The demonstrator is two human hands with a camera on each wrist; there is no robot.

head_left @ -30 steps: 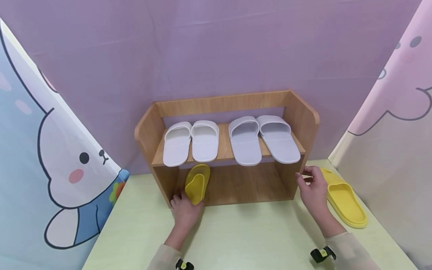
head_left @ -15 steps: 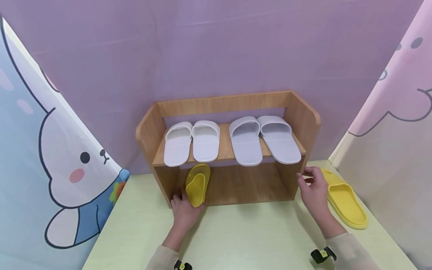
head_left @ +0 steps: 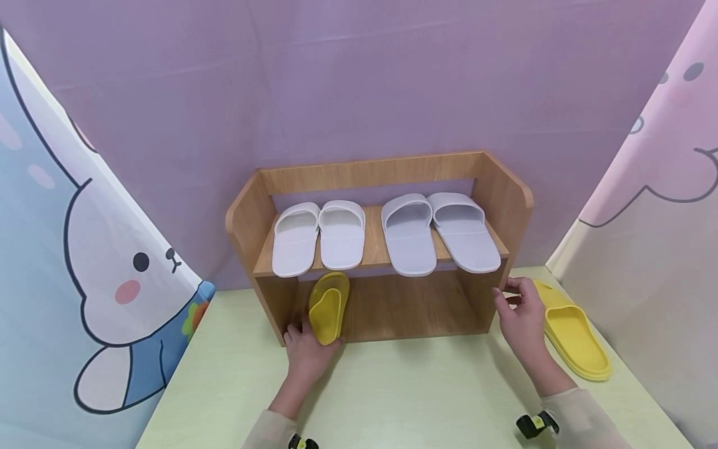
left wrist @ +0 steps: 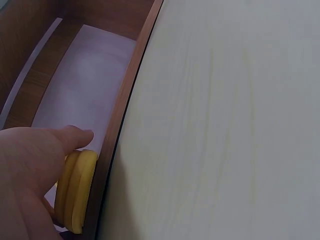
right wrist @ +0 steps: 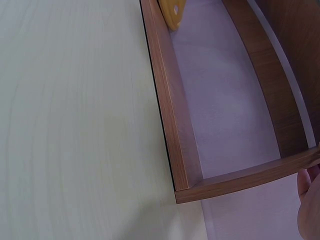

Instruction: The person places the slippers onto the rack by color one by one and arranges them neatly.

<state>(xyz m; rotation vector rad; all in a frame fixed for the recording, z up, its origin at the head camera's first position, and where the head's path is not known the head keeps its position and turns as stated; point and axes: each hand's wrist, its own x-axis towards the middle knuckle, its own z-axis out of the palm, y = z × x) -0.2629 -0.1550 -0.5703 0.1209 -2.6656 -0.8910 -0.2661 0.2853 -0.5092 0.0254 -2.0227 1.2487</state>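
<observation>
My left hand [head_left: 310, 354] holds the near end of a yellow slipper [head_left: 328, 308] at the left of a wooden shoe rack's [head_left: 412, 305] lower level. In the left wrist view, thumb and fingers lie on either side of the slipper's end [left wrist: 77, 192], just inside the rack's front edge. At the rack's right side panel [head_left: 502, 193], my right hand [head_left: 523, 315] grips the front edge; part of its fingers is hidden behind the panel. A second yellow slipper [head_left: 578, 340] lies on the table, just right of that hand.
On the upper shelf stand a white pair of slippers [head_left: 342, 240] at left and a pale lilac pair [head_left: 409, 243] at right. The pale green table [head_left: 415, 386] reaches forward of the rack. A purple cloth [head_left: 370, 81] hangs behind, with printed cloths [head_left: 123, 249] at the sides.
The yellow slipper in my left hand has come slightly nearer, its near end now further over the fingers. My right hand has stayed on the side panel.
</observation>
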